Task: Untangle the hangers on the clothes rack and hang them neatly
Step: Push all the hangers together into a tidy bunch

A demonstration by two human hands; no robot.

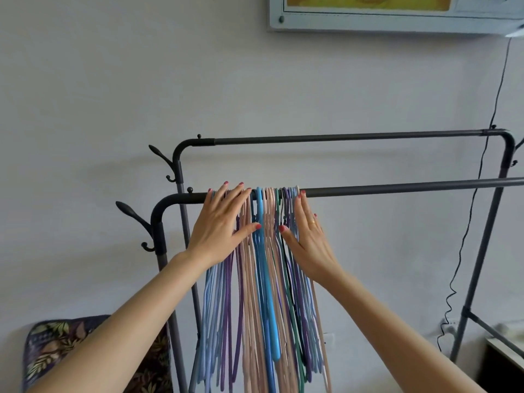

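The hangers (262, 268) hang in one tight bunch on the front rail (397, 187) of the clothes rack (507, 154), close to the rail's left end, their hooks crowded side by side over the bar and their bodies trailing down in blue, purple, pink and green; the back rail (340, 136) carries nothing that shows. The left hand (219, 231) lies flat against the left flank of the bunch, fingers straight and spread, tips up at the hooks, thumb reaching across toward the light blue hanger (268, 302); the right hand (307, 236) presses the right flank the same way, fingers straight and close together, thumb pointing inward; neither hand curls round or pinches anything. Flat palms on both flanks probably serve to square the bunch and stop it swinging; the hangers already look parallel rather than tangled, so the work seems near its end, with perhaps only even spacing along the rail left.
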